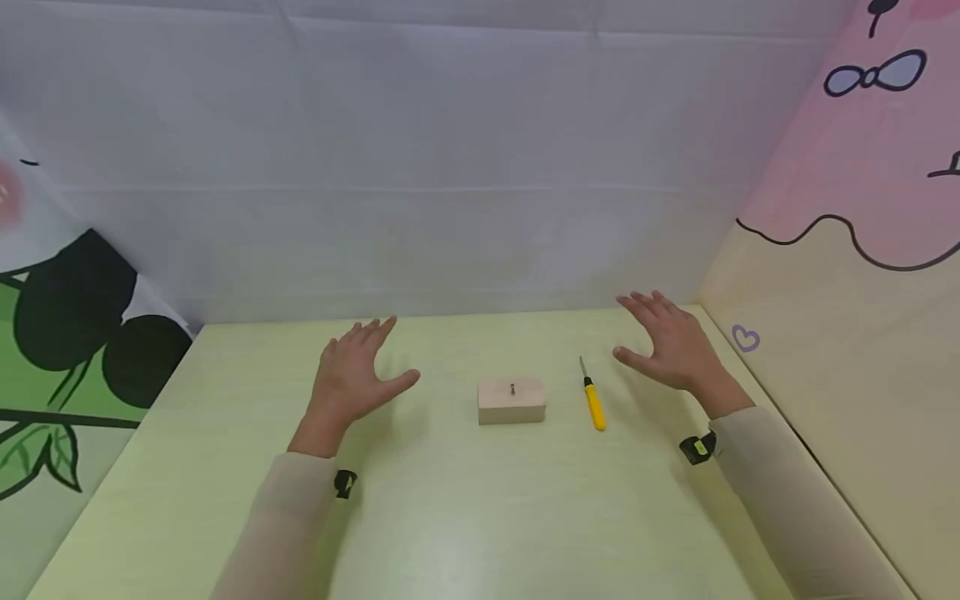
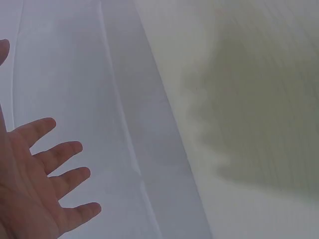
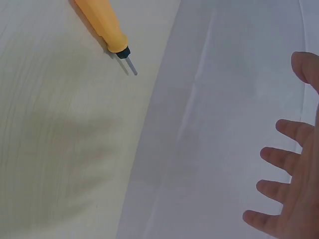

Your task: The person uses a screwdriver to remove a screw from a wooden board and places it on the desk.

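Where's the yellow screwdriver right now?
In the head view, the yellow screwdriver lies on the table, just right of the pale block. The right wrist view shows part of it at the upper left.

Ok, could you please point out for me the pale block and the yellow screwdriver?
Pale block [image 1: 512, 400]: head view, on its top face.
Yellow screwdriver [image 1: 592, 400]: head view, on its handle.

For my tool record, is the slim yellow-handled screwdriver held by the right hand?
No, the yellow-handled screwdriver lies on the pale yellowish table, apart from the right hand.
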{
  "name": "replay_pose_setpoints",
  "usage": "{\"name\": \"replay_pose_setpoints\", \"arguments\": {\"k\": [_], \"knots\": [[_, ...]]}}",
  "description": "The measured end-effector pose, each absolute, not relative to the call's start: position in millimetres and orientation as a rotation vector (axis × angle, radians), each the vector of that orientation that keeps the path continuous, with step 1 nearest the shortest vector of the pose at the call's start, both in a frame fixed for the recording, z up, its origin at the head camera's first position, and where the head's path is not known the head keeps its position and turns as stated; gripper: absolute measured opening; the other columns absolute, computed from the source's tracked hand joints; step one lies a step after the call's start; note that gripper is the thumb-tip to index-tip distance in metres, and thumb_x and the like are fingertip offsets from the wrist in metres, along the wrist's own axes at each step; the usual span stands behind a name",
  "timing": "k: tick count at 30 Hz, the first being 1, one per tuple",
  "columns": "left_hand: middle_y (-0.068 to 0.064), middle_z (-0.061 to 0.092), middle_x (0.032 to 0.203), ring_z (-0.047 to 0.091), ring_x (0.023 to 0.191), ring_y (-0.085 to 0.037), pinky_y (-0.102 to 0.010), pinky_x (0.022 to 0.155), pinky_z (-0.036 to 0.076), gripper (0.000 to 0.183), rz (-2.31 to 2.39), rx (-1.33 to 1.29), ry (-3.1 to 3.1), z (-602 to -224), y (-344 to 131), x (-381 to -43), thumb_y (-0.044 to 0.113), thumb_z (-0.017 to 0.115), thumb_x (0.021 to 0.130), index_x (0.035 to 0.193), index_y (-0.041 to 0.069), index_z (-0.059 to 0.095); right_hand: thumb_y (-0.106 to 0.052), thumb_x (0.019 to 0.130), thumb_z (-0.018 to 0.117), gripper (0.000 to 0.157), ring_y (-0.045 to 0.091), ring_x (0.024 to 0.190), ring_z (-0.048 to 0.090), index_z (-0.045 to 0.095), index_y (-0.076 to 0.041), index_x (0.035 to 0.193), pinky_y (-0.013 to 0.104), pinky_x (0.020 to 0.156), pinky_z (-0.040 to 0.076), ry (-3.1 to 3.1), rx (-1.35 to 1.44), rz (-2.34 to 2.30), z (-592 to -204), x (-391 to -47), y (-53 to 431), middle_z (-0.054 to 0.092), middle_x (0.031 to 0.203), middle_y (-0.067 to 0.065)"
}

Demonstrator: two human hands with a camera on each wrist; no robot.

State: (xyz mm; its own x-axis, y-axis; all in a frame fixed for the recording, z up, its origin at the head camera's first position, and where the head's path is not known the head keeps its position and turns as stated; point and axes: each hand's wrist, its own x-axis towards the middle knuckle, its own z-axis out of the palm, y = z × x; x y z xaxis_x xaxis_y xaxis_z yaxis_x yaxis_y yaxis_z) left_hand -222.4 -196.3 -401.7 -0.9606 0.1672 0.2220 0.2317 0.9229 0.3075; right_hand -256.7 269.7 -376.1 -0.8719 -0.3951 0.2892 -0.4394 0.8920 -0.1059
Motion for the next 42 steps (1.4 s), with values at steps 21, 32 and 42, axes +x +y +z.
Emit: {"name": "replay_pose_setpoints", "arguments": {"k": [21, 32, 42], "knots": [[-0.005, 0.055, 0.14, 0.052, 0.126, -0.032, -0.057, 0.102, 0.039, 0.072, -0.728, -0.412, -2.871, -413.0, -167.0, -223.5, 0.057, 0.061, 0.083, 0.145, 0.027, 0.042, -0.043, 0.084, 0.065, 0.055, 0.037, 0.131, 0.046, 0.054, -0.024, 0.135, 0.062, 0.098, 0.038, -2.751, 0.979, 0.194, -391.5, -253.2, 265.9, 0.057, 0.136, 0.008], [0.0, 0.061, 0.129, 0.055, 0.12, -0.028, -0.055, 0.102, 0.038, 0.068, -0.867, -0.384, -2.895, -417.8, -152.7, -223.2, 0.057, 0.061, 0.083, 0.143, 0.032, 0.043, -0.037, 0.081, 0.068, 0.051, 0.035, 0.131, 0.046, 0.059, -0.024, 0.13, 0.059, 0.098, 0.038, -2.777, 1.091, 0.181, -404.4, -254.3, 262.0, 0.059, 0.134, 0.003], [0.002, 0.061, 0.129, 0.055, 0.123, -0.028, -0.05, 0.096, 0.044, 0.064, -0.994, -0.377, -2.932, -428.7, -137.4, -221.0, 0.058, 0.061, 0.082, 0.139, 0.033, 0.047, -0.027, 0.078, 0.07, 0.045, 0.034, 0.129, 0.049, 0.064, -0.025, 0.123, 0.058, 0.097, 0.041, -2.82, 1.228, 0.138, -419.0, -250.2, 256.0, 0.062, 0.131, 0.002]]}}
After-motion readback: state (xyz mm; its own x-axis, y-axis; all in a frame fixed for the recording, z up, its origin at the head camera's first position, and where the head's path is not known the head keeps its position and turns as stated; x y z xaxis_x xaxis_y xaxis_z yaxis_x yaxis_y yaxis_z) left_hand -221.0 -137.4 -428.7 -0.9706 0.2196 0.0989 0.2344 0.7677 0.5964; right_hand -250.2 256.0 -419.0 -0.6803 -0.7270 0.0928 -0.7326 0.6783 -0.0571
